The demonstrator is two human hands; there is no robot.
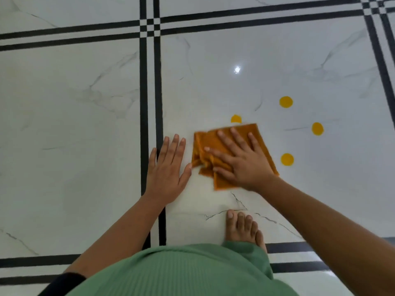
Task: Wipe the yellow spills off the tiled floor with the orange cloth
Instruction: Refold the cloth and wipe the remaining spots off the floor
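Observation:
The orange cloth (254, 133) lies crumpled on the white marble floor tile (213, 82). My right hand (239, 161) presses flat on it with fingers spread. My left hand (166, 167) rests flat on the floor just left of the cloth, holding nothing. Yellow round spills sit around the cloth: one (236, 119) half hidden at its far edge, one (286, 101) further back right, one (317, 128) to the right, one (287, 159) close to its right side.
My bare foot (243, 227) stands on the tile just behind the cloth, above my green garment (181, 272). Black double stripes (149, 103) border the tiles on the left, far side and near side. A light reflection (237, 69) shines on the floor.

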